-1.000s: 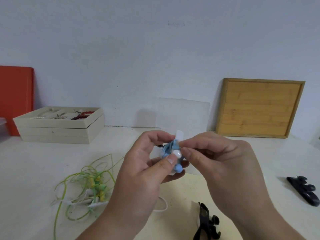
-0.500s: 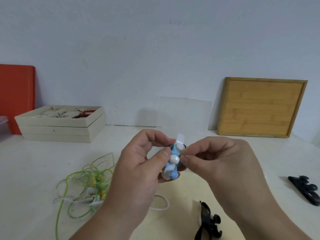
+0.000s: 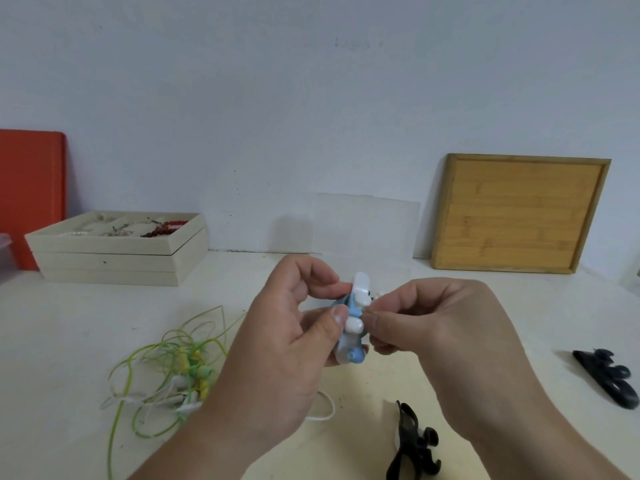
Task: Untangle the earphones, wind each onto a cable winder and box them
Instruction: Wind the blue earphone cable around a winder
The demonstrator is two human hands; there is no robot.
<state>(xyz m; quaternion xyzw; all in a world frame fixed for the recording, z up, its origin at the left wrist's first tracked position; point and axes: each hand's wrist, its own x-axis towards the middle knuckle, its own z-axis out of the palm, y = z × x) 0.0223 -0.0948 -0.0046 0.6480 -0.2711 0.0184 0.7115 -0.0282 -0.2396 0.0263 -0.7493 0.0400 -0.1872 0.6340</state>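
My left hand (image 3: 291, 341) grips a white cable winder (image 3: 356, 306) wound with blue earphones, thumb pressed on its side, above the table's middle. My right hand (image 3: 426, 327) pinches the winder's right side at the blue cord. A tangle of green, yellow and white earphones (image 3: 173, 372) lies on the table to the left. A black cable winder (image 3: 414, 445) lies near the front, and another black winder (image 3: 607, 377) at the right. A clear plastic box (image 3: 367, 226) stands behind the hands by the wall.
A stack of cream trays (image 3: 114, 258) holding beads sits at the back left, beside an orange board (image 3: 31, 188). A wooden tray (image 3: 519, 213) leans on the wall at the back right. A pale yellow mat (image 3: 360, 410) lies under the hands.
The winder has turned in my hands so its white tab points up. My left thumb has shifted along its side, and both hands have dropped slightly.
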